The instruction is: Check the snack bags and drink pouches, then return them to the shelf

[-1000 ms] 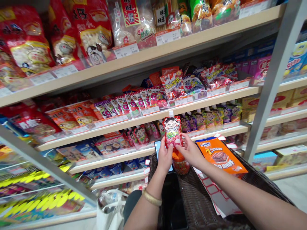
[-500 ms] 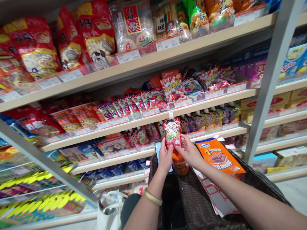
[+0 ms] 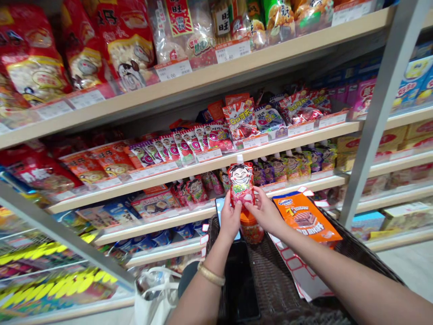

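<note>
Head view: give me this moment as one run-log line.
left hand: holds red pouch | right hand: holds same pouch | pouch: upright, white cap on top | wicker basket: holds orange snack packet, red container

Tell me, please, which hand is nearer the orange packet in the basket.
Right: the right hand is just left of the orange packet; the left hand, farther left.

Worn: gold-toned bangle (image 3: 210, 274), rounded band, around left forearm (image 3: 199, 300) | left hand (image 3: 232, 221), right hand (image 3: 268, 212) — bare | leg (image 3: 187, 276) — dark cloth, partly hidden
</note>
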Tool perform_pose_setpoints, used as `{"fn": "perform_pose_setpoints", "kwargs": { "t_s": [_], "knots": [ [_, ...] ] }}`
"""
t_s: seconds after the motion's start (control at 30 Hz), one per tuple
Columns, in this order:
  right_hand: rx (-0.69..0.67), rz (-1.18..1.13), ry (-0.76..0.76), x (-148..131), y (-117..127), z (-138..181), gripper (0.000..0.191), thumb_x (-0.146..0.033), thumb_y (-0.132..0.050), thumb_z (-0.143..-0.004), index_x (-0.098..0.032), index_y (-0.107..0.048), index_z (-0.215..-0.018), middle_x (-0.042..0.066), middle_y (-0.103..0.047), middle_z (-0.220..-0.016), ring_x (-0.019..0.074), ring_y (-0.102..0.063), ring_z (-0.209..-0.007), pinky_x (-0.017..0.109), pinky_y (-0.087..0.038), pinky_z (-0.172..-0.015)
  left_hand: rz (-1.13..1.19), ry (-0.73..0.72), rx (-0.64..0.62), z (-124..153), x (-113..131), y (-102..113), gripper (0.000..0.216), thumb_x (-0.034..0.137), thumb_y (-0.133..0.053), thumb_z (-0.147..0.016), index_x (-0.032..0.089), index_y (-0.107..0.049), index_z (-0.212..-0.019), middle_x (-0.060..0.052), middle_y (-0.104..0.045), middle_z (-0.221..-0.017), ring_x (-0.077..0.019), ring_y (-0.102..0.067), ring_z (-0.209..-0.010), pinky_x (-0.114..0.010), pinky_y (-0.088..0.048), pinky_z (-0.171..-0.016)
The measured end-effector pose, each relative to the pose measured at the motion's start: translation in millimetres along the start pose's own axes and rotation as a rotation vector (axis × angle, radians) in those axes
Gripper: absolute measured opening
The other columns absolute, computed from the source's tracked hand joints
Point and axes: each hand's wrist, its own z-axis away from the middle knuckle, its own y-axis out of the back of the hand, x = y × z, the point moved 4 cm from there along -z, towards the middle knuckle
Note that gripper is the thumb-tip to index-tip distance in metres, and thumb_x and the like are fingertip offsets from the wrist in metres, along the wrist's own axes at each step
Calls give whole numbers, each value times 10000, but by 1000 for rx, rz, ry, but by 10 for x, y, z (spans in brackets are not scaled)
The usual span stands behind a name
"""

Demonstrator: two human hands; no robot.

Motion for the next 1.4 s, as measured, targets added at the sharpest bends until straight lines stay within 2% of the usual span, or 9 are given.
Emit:
{"fn": "perform_pose_setpoints", "kwargs": {
  "t_s": [0.37,0.53,0.7,0.77,0.87,0.97,1.13,1.27,1.4],
  "knots": [
    [33,-36,16,-44,-18,18,475,-318,-655,-786,-247,-452,-1209,80,-720,-1090,213,-727,-917,402,-590,-846,-9,-64,2,-13,-24,-1,657,435,-643,-844,202,-430,-1421,-128,-611,-1341,-277,-582,-1250,-406,-514,-1016],
    [179,-37,33,-40,32,4,400,-406,-725,-690,-234,-483,-959,59,-692,-955,219,-713,-828,363,-601,-714,-49,-118,43,-18,33,-42,522,360,-657,-834,223,-489,-1309,-124,-618,-1233,-232,-683,-1030,-362,-595,-838],
    [201,-20,45,-62,56,11,406,-463,-751,-680,-235,-483,-882,17,-656,-837,198,-680,-736,341,-581,-666,-64,-140,98,1,111,-63,327,332,-666,-804,206,-515,-1066,-78,-606,-1117,-179,-675,-932,-277,-593,-699],
    [200,-16,65,-92,53,23,379,-466,-742,-699,-237,-485,-858,0,-641,-803,187,-666,-722,333,-570,-679,-63,-128,80,12,114,-72,321,349,-659,-811,208,-523,-1066,-73,-619,-1113,-164,-683,-875,-277,-591,-692],
    [182,-37,96,-131,35,43,330,-457,-718,-733,-240,-498,-849,-2,-645,-810,182,-663,-760,319,-561,-707,-89,-114,63,19,86,-59,388,397,-650,-823,200,-558,-1145,-109,-607,-1206,-177,-691,-887,-312,-595,-735],
    [142,-44,121,-148,21,63,273,-426,-701,-757,-241,-539,-876,13,-662,-876,194,-666,-864,326,-561,-767,-183,-166,91,15,78,-11,428,466,-630,-833,193,-630,-1162,-139,-574,-1280,-238,-639,-1090,-356,-579,-834],
    [79,112,213,-197,8,121,164,-337,-650,-805,-250,-672,-942,61,-603,-1082,213,-603,-1075,352,-559,-872,-243,-205,55,25,135,15,500,551,-555,-863,176,-673,-1172,-139,-641,-1252,-269,-572,-1227,-449,-409,-1098],
    [-10,210,264,-222,-41,179,241,-302,-597,-846,-279,-738,-1040,79,-518,-1187,223,-565,-1136,376,-565,-897,-151,-142,-10,60,199,-13,611,592,-513,-870,163,-591,-1297,-143,-558,-1415,-280,-452,-1375,-436,-309,-1170],
    [-16,343,369,-244,-52,212,314,-217,-589,-840,-303,-740,-1102,78,-527,-1203,231,-546,-1150,434,-495,-1006,-138,-116,0,73,231,-27,615,598,-537,-854,181,-582,-1305,-115,-555,-1428,-272,-444,-1384,-424,-294,-1177]
  ]
}}
